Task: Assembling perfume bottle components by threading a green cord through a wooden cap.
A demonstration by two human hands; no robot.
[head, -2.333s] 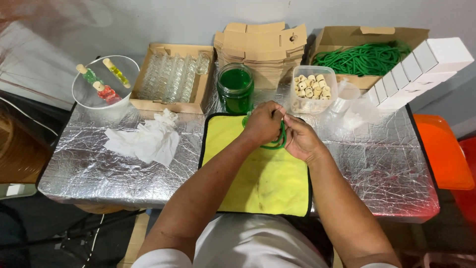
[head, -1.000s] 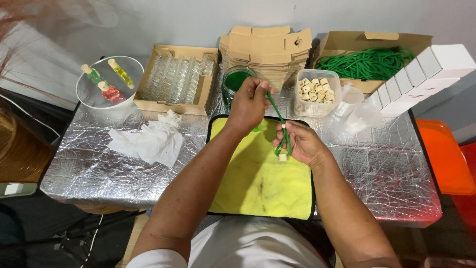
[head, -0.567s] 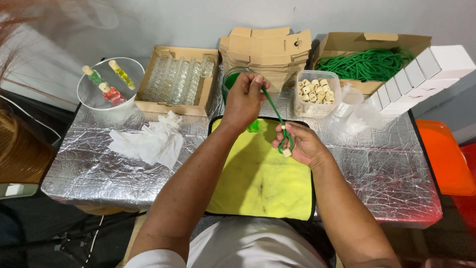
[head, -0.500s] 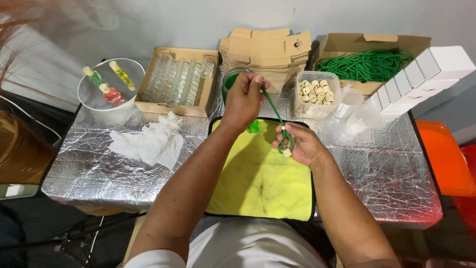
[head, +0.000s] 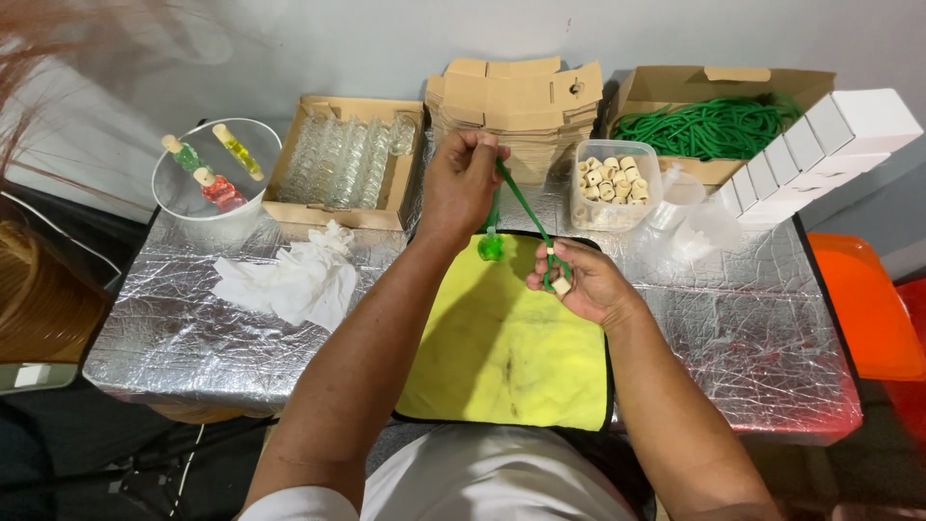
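While our left hand (head: 461, 183) is raised above the far edge of the yellow cloth (head: 502, 352), its fingers are pinched together on the upper end of a green cord (head: 521, 205). From that grip a small green bottle (head: 491, 247) hangs just over the cloth. Our right hand (head: 584, 285) sits lower and nearer, its fingers closed on the cord's other end, where a small cork (head: 561, 286) shows. Beyond our hands, on the foil-covered tabletop (head: 733, 318), stand a tub of corks (head: 613, 181) and a box of green cords (head: 712, 125).
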